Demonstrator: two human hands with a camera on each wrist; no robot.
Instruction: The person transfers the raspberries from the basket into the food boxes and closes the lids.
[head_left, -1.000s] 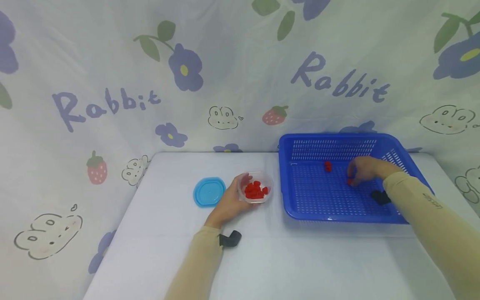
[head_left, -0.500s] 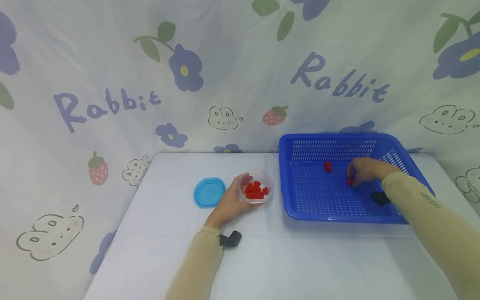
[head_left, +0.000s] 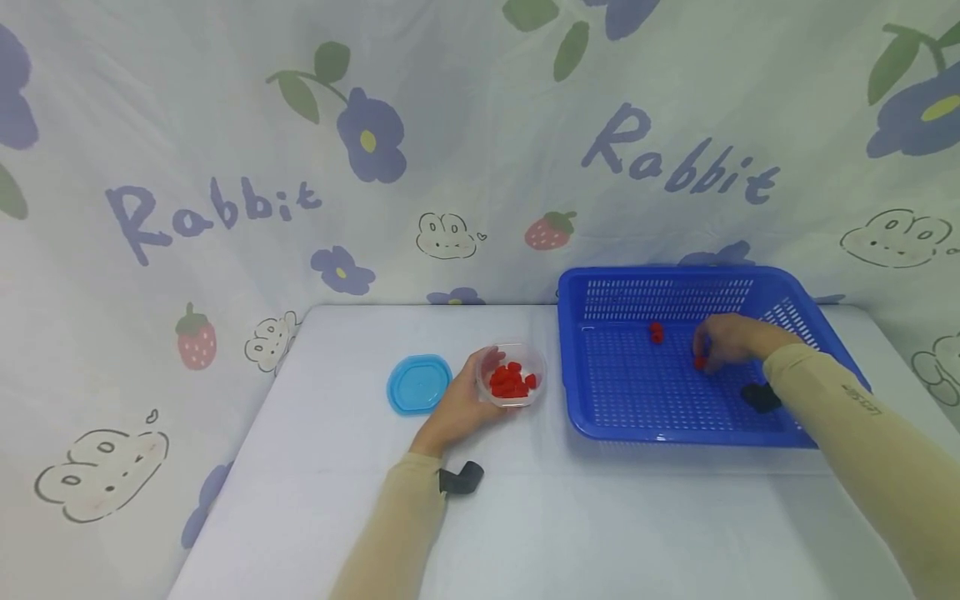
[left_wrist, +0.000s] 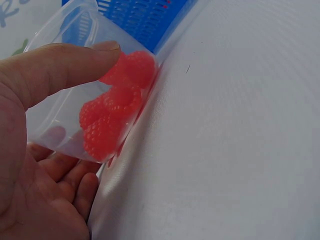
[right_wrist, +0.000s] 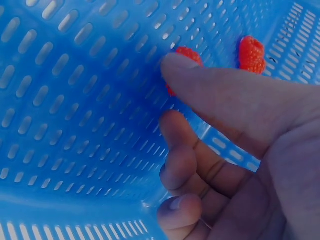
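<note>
In the head view, my left hand (head_left: pixel 459 402) grips a small clear plastic container (head_left: pixel 534 367) standing on the table. Several red raspberries (head_left: pixel 508 382) lie inside it; the left wrist view shows their bumpy skins through the wall, with my thumb across the near side. My right hand (head_left: pixel 726 342) is down inside the blue basket (head_left: pixel 652 433). Its thumb and fingertips pinch a raspberry (right_wrist: pixel 189 54), which the thumb partly hides in the right wrist view. More raspberry red (head_left: pixel 656 333) shows on the basket floor, left of this hand.
Left of the container, a light-blue lid (head_left: pixel 420 384) lies flat on the white table (head_left: pixel 570 533). A patterned cloth (head_left: pixel 465 133) hangs behind the table. Raised perforated walls surround the basket floor. A black wrist strap piece (head_left: pixel 461 477) sticks out from the left sleeve.
My right hand shifts only very slightly at the same spot in the basket. The left hand, the container and the lid stay where they were.
</note>
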